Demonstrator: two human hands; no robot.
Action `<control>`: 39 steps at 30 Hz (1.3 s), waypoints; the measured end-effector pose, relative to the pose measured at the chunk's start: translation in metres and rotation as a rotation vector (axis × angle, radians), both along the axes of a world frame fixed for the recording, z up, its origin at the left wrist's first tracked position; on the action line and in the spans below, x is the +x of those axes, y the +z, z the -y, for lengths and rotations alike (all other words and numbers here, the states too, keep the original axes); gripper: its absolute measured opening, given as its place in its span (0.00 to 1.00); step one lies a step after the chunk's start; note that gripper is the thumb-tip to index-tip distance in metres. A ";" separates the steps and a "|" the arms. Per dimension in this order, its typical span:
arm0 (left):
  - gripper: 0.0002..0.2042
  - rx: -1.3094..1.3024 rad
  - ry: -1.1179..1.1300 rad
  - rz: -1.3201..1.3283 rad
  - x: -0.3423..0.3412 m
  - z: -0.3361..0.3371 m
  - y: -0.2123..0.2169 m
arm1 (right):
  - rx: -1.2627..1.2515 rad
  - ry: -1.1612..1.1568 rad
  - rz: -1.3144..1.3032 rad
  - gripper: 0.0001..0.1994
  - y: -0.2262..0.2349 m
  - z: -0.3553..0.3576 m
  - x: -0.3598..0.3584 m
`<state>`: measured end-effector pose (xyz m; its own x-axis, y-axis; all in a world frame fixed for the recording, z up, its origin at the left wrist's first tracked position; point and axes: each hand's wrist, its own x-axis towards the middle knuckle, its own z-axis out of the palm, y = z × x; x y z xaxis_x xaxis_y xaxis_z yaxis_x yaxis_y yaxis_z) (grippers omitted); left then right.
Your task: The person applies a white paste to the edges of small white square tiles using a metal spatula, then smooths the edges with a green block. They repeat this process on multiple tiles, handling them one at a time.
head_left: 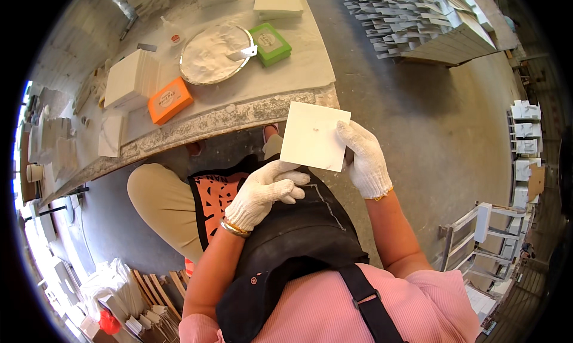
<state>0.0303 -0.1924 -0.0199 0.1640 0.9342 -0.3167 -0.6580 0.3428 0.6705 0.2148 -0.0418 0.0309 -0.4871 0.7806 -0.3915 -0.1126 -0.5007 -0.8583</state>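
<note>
The right hand (pixel 365 158), in a white knitted cotton glove with a thin gold bangle at the wrist, grips a square white tile (pixel 313 136) by its right edge, fingers curled over the front face and the thumb hidden behind. The tile is flat, smooth and pale, with faint grey veining and a small speck near its middle; it is held up in front of the body, just off the edge of the workbench (pixel 250 113), above the lap. The left hand (pixel 262 191), gloved in the same coarse knit and ringed by gold bangles, is loosely curled with its fingertips touching the tile's lower left corner; whether it pinches the corner or only rests against it cannot be told.

A black apron (pixel 292 235) with a matte, slightly dusty surface covers the lap, over a ribbed pink top (pixel 334 313).

On the bench, whose rough stone edge is speckled grey and white, sits a round shallow metal pan (pixel 212 56) filled with white powder, a flat scraper (pixel 242 53) lying in it. Just beside the pan are a green rectangular box (pixel 270 43) and an orange one (pixel 170 100), and a stack of square white tiles (pixel 128 77). Across the concrete floor, stacked rows of grey-white tiles (pixel 418 21) stand well apart.
</note>
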 end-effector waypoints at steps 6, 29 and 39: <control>0.34 -0.081 0.104 0.059 0.016 -0.011 -0.001 | 0.058 -0.015 0.021 0.22 0.002 0.010 -0.006; 0.26 -0.092 0.432 0.043 0.005 0.001 -0.001 | 0.149 0.239 0.222 0.25 0.016 0.008 0.004; 0.27 -0.075 0.473 0.052 -0.002 0.003 0.000 | -0.033 0.252 0.086 0.29 0.009 0.008 0.003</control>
<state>0.0282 -0.1950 -0.0204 -0.2557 0.8853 -0.3883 -0.7855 0.0439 0.6173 0.2182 -0.0494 0.0400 -0.6284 0.6254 -0.4625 0.0912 -0.5313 -0.8423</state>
